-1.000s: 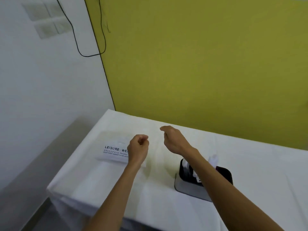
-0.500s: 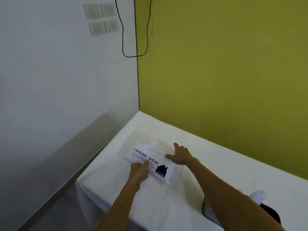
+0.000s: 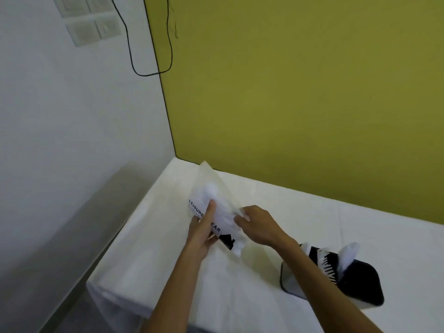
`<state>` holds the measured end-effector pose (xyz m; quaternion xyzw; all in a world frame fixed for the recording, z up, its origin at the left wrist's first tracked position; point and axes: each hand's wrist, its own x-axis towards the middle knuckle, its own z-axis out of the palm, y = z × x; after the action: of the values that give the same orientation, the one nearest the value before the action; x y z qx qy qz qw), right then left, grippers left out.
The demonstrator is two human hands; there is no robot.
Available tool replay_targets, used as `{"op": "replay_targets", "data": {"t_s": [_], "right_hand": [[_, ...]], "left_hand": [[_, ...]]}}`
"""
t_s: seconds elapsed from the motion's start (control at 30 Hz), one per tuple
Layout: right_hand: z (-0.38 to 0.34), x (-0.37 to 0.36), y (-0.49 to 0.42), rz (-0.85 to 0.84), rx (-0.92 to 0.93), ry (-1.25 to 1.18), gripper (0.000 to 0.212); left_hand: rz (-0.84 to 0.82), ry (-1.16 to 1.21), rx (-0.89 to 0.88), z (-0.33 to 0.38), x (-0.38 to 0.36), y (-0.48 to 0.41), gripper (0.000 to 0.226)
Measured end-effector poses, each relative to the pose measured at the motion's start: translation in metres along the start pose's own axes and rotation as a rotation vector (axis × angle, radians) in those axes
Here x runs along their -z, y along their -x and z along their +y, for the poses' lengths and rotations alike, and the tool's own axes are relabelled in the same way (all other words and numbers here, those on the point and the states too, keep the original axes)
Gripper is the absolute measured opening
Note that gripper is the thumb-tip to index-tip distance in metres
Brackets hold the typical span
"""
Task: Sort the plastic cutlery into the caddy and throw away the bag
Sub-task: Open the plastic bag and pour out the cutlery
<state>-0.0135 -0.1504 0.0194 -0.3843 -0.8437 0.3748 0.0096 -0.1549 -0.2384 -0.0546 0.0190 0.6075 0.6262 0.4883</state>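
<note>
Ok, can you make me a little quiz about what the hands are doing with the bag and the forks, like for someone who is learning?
1. True or false: the bag lies flat on the table, untouched.
2. Who holds the bag? A) one hand only. B) the left hand and the right hand together. C) nobody.
3. Fill in the gap: the white cutlery stands in the black ____.

Key: 1 false; 2 B; 3 caddy.
</note>
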Motion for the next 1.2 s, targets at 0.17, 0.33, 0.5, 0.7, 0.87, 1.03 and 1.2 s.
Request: {"op": "replay_targets", "data": {"t_s": [0.17,0.33,0.5,0.7,0.87,1.03,1.2], "right_hand": [[-0.003,0.060,0.056,0.158,-0.031,-0.304,0.056],[0.049,0.116,0.096,0.476,-0.167,-0.628,0.046],[0.104,0.145,0.135,0.705,-0.345,-0.550,0.066],[0.168,0.170,0.197,0.651,-0.505,-0.660,0.107],[0.220,0.169,0.236,0.573,-0.546,-0.815,0.074],[0.265,0.156,0.259,0.651,-0.537,-1.065,0.056],[0.319,0.142,0.287,0.914,-0.651,-1.184,0.028]], "left_hand": [[-0.292,-0.036,-0.067,0.027,-0.070,0.013,0.081],[-0.633,-0.127,0.020,0.032,-0.171,0.041,0.077],[-0.793,-0.082,0.044,0.014,-0.251,0.084,0.053],[-0.917,-0.170,0.104,-0.024,-0.319,0.114,0.061],[-0.931,-0.168,0.209,-0.066,-0.352,0.133,0.046],[-0.945,-0.294,0.211,-0.098,-0.376,0.147,0.047],[-0.850,-0.444,0.224,-0.143,-0.396,0.130,0.070]]}}
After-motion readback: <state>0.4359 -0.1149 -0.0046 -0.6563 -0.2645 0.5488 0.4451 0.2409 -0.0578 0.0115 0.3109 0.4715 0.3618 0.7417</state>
